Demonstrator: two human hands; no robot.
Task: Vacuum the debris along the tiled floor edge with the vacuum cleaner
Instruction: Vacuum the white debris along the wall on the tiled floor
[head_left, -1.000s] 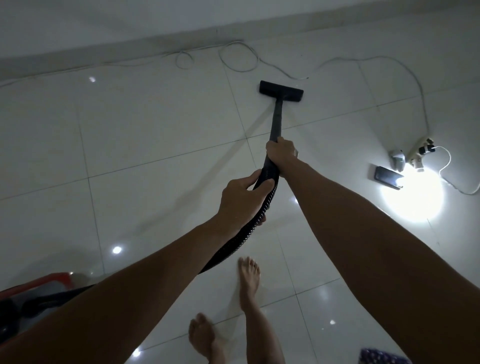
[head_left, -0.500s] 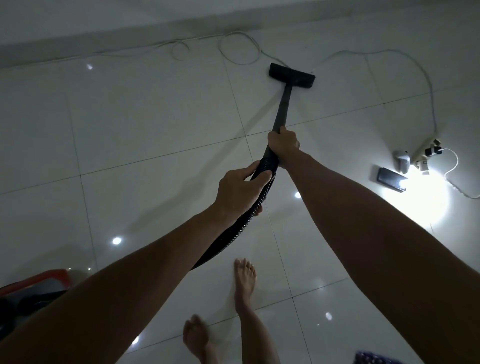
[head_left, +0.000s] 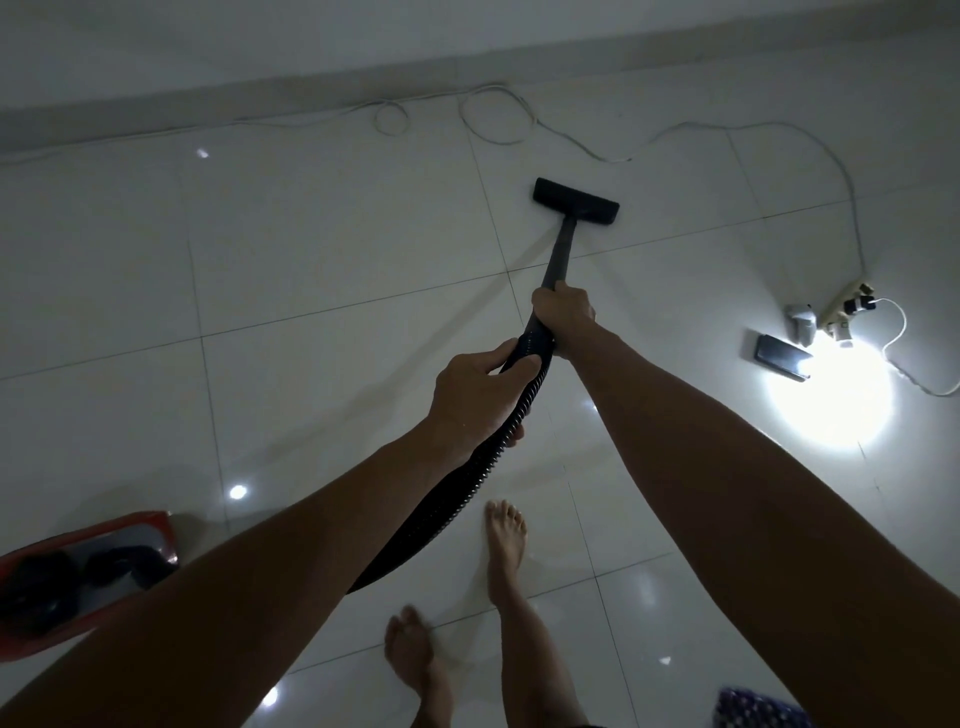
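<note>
A black vacuum floor head (head_left: 575, 201) rests flat on the white tiled floor (head_left: 332, 244), a short way in front of the grey skirting (head_left: 311, 88) along the wall. Its dark wand (head_left: 561, 260) runs back to my right hand (head_left: 563, 312), which grips it. My left hand (head_left: 475, 395) holds the ribbed black hose (head_left: 441, 514) just behind. The red vacuum body (head_left: 83, 577) sits at the lower left. I cannot make out debris in the dim light.
A white cable (head_left: 498, 117) loops along the floor near the skirting and runs right to a power strip (head_left: 844, 309). A phone (head_left: 779, 357) with a bright light and a small grey device (head_left: 802, 325) lie at the right. My bare feet (head_left: 504, 540) stand below.
The floor head has drawn back from the cable loops and skirting toward me. Both hands keep their grip. More of the red vacuum body shows at lower left.
</note>
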